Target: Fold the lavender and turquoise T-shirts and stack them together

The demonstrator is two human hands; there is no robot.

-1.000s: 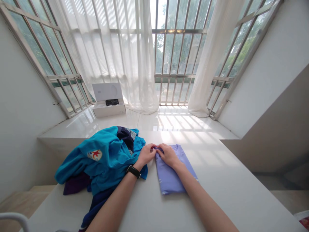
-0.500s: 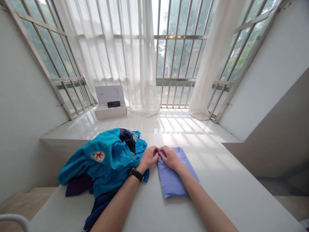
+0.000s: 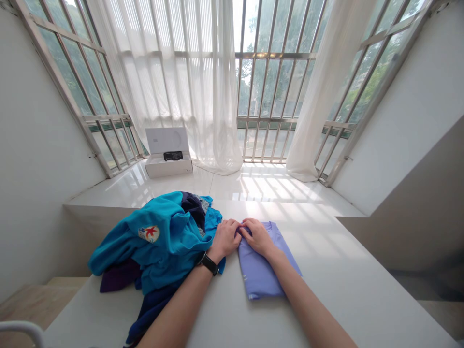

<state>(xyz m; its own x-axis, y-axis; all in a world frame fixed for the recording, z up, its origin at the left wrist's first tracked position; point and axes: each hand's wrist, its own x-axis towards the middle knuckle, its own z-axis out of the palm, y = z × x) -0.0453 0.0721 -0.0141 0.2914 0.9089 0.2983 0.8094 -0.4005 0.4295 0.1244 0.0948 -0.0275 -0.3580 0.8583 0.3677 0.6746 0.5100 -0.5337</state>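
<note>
1. Has the left hand (image 3: 227,237) and right hand (image 3: 256,236) meeting at the upper-left corner of the folded purple garment (image 3: 259,270), thumbs and fingers drawn together and clamped on its fabric there.
2. Has the purple garment lying flat on the white table (image 3: 333,290), near the middle, with the right forearm crossing over its right side.
3. Shows tabletop to the right of the purple garment, out to a slanting right edge, and a narrower strip between the purple garment and left forearm.
4. Backs the table at the far side with a white ledge (image 3: 217,186), striped with sunlight below the barred window (image 3: 268,82) and white curtains (image 3: 188,87).
5. Crowds the left side with a heap of clothes (image 3: 170,227), teal over dark navy and purple, reaching the table's left edge and lying against the left wrist and its black watch (image 3: 209,264).
6. Carries on the teal cloth a round pale badge (image 3: 149,233) with a red star-like figure and blue marks.
7. Holds in the open white box (image 3: 168,166), on the ledge, a black object (image 3: 173,155); bears tiny dark marks at the front's right end, probably print, like the badge's blue marks, but too small to read.
</note>
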